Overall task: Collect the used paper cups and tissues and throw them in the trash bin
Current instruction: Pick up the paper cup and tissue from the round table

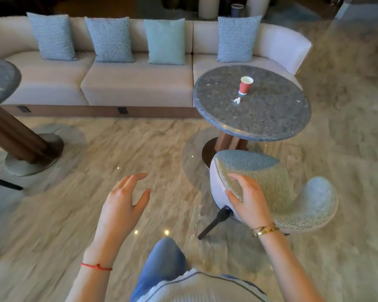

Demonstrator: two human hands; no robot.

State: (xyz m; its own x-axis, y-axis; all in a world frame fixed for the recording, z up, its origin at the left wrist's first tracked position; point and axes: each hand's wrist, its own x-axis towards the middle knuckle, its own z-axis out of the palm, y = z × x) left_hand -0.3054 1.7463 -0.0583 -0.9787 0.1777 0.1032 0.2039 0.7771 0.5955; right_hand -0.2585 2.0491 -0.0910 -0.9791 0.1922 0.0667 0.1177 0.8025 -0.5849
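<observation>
A red paper cup (244, 85) with a white inside stands upright near the middle of a round grey stone table (271, 114) at the right. Just in front of the cup lies a small crumpled white tissue (236, 100). My left hand (123, 200) hovers over the floor at the centre, fingers spread and holding nothing. My right hand (247, 198) is also empty with fingers apart, over the near edge of a textured chair (271, 182) that stands between me and the table. Both hands are well short of the cup. No trash bin is in view.
A long cream sofa (135, 83) with several blue cushions runs along the back. A second round table (0, 83) on a brown pedestal stands at the left. The chair has a black leg (214, 223). Polished marble floor (140, 144) lies between them.
</observation>
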